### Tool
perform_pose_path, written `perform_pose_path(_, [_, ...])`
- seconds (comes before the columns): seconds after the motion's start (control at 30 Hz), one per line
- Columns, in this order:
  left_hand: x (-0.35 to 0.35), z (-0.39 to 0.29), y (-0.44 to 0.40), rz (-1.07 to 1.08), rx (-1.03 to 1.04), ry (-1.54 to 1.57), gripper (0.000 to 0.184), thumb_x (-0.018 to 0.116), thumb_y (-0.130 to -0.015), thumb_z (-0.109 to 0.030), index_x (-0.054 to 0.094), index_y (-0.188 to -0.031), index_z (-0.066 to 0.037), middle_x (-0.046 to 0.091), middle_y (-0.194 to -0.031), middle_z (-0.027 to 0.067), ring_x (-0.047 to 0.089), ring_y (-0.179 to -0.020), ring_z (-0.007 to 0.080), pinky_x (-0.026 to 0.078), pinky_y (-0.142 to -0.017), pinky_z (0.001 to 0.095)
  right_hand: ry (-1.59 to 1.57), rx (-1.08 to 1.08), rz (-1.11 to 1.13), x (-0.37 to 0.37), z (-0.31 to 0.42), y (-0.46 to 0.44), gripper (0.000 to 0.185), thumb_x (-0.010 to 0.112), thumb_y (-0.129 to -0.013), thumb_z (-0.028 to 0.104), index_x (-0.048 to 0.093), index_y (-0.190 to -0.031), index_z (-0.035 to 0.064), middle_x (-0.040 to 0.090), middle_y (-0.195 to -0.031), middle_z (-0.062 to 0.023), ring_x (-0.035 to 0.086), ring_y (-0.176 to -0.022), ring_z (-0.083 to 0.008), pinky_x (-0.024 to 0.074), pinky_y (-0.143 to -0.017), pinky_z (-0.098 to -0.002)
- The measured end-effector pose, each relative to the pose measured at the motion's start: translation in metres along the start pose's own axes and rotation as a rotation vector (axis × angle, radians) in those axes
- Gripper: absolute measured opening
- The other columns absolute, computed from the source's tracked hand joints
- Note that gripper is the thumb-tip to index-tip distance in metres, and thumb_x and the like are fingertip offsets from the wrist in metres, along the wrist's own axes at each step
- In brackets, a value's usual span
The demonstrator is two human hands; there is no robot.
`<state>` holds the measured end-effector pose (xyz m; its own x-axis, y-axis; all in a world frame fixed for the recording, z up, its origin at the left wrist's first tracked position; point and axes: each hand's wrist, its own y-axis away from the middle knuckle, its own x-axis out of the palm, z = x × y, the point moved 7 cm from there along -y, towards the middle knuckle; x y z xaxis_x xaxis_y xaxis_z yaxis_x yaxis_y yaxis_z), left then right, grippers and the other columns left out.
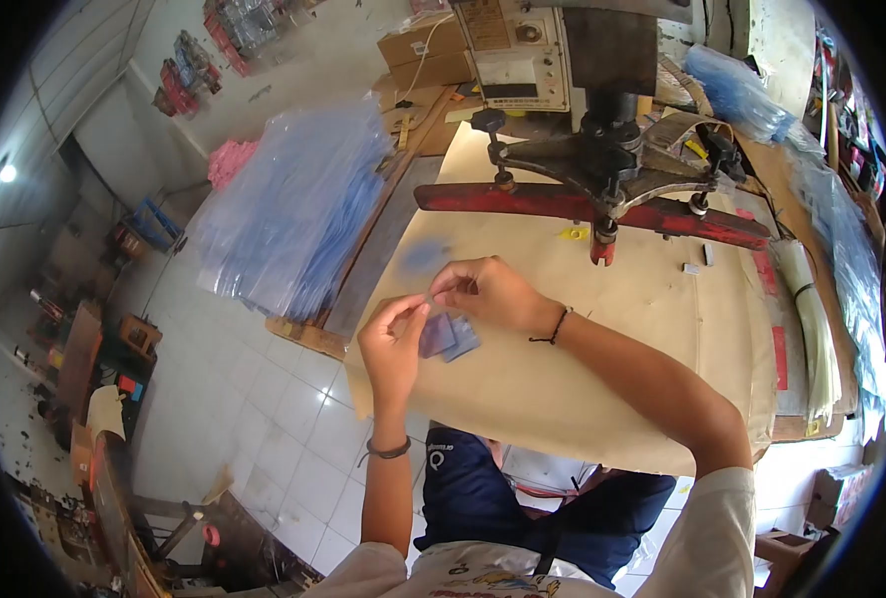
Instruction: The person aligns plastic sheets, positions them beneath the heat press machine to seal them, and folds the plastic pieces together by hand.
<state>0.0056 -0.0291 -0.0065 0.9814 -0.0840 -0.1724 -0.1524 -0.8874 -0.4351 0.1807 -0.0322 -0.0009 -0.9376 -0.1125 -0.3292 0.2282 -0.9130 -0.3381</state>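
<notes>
Over the tan paper-covered table, my left hand [395,334] and my right hand [491,292] meet with thumbs and fingers pinched. What lies between the fingertips, if anything, is too small to make out. Just below the fingertips, small pieces of bluish clear plastic [460,339] lie partly overlapping on the tan sheet [563,369]. A blurred bluish patch [423,256] shows beyond my hands.
A press with a long red bar [523,202] spans the table behind my hands. A control box [518,65] stands behind it. At left lies a tall stack of bluish plastic sheets [294,209]. Small metal blocks [691,268] and rolled pale sheeting [808,319] lie at right.
</notes>
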Motion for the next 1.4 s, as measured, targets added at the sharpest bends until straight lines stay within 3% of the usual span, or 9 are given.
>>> perform_pose_path(0.1, [0.001, -0.004, 0.001, 0.007, 0.035, -0.014, 0.015, 0.073, -0.094, 0.000, 0.074, -0.108, 0.006, 0.072, -0.100, 0.0068, 0.068, -0.096, 0.0127, 0.053, -0.086, 0.0259, -0.010, -0.001, 0.009, 0.000, 0.002, 0.001, 0.013, 0.072, -0.097, 0.009, 0.073, -0.109, 0.0024, 0.077, -0.095, -0.0039, 0.065, -0.079, -0.0082, 0.0540, -0.073, -0.0274])
perform_pose_path(0.2, [0.001, -0.004, 0.001, 0.022, 0.063, -0.054, 0.017, 0.073, -0.095, -0.001, 0.073, -0.110, 0.007, 0.073, -0.101, 0.0082, 0.069, -0.097, 0.0135, 0.054, -0.087, 0.0265, 0.011, 0.007, -0.005, -0.002, 0.008, 0.003, 0.013, 0.072, -0.093, 0.006, 0.075, -0.105, 0.0031, 0.077, -0.092, -0.0068, 0.069, -0.081, -0.0145, 0.0546, -0.074, -0.0307])
perform_pose_path(0.33, [0.002, -0.008, 0.002, 0.019, 0.073, -0.078, 0.018, 0.071, -0.097, -0.005, 0.074, -0.111, 0.007, 0.074, -0.104, 0.0097, 0.069, -0.095, 0.0138, 0.054, -0.086, 0.0266, 0.037, -0.008, -0.004, -0.001, 0.010, 0.003, 0.013, 0.072, -0.095, 0.010, 0.074, -0.107, 0.0030, 0.078, -0.094, -0.0069, 0.067, -0.079, -0.0136, 0.0540, -0.074, -0.0304])
perform_pose_path(0.4, [0.003, -0.008, 0.001, 0.012, 0.051, -0.032, 0.018, 0.070, -0.099, -0.007, 0.074, -0.110, 0.007, 0.074, -0.102, 0.0091, 0.070, -0.092, 0.0138, 0.054, -0.085, 0.0263, 0.052, -0.021, -0.016, 0.000, 0.009, 0.003, 0.015, 0.072, -0.098, 0.014, 0.074, -0.109, 0.0033, 0.077, -0.094, -0.0040, 0.063, -0.076, -0.0096, 0.0525, -0.072, -0.0288])
perform_pose_path(0.6, [0.001, -0.001, 0.002, -0.028, 0.016, -0.014, 0.016, 0.069, -0.100, -0.009, 0.074, -0.103, 0.006, 0.075, -0.091, 0.0082, 0.069, -0.084, 0.0127, 0.053, -0.078, 0.0259, 0.055, -0.090, -0.050, 0.000, 0.013, 0.004, 0.018, 0.067, -0.103, 0.017, 0.073, -0.110, 0.0013, 0.077, -0.096, -0.0101, 0.069, -0.082, -0.0156, 0.0547, -0.077, -0.0328])
perform_pose_path(0.8, [0.001, 0.001, 0.004, 0.003, -0.001, 0.052, 0.017, 0.069, -0.101, -0.011, 0.073, -0.101, 0.006, 0.075, -0.088, 0.0072, 0.068, -0.083, 0.0114, 0.052, -0.077, 0.0252, 0.033, -0.028, 0.026, 0.002, 0.017, 0.007, 0.019, 0.064, -0.104, 0.017, 0.072, -0.111, 0.0009, 0.077, -0.097, -0.0123, 0.070, -0.082, -0.0194, 0.0551, -0.078, -0.0343])
perform_pose_path(0.93, [0.003, -0.010, 0.004, -0.018, 0.075, -0.011, 0.019, 0.068, -0.102, -0.012, 0.072, -0.099, 0.006, 0.074, -0.088, 0.0072, 0.068, -0.083, 0.0111, 0.052, -0.077, 0.0243, 0.108, -0.097, -0.002, 0.001, 0.016, 0.006, 0.020, 0.063, -0.104, 0.017, 0.071, -0.111, 0.0000, 0.076, -0.096, -0.0113, 0.071, -0.083, -0.0189, 0.0554, -0.078, -0.0349])
perform_pose_path(1.23, [0.000, 0.004, 0.004, -0.006, -0.027, 0.034, 0.017, 0.069, -0.100, -0.010, 0.073, -0.105, 0.005, 0.074, -0.093, 0.0085, 0.069, -0.083, 0.0130, 0.053, -0.080, 0.0265, 0.076, -0.103, 0.019, 0.003, 0.012, 0.006, 0.018, 0.065, -0.102, 0.014, 0.069, -0.114, 0.0014, 0.076, -0.092, -0.0109, 0.073, -0.083, -0.0173, 0.0569, -0.073, -0.0336])
perform_pose_path(1.4, [0.000, -0.005, 0.002, -0.033, 0.083, -0.022, 0.013, 0.071, -0.098, -0.008, 0.073, -0.103, 0.004, 0.074, -0.094, 0.0082, 0.068, -0.086, 0.0133, 0.053, -0.081, 0.0276, 0.103, -0.144, -0.005, 0.001, 0.019, 0.007, 0.017, 0.068, -0.100, 0.014, 0.071, -0.112, 0.0022, 0.076, -0.089, -0.0103, 0.072, -0.078, -0.0180, 0.0564, -0.072, -0.0338])
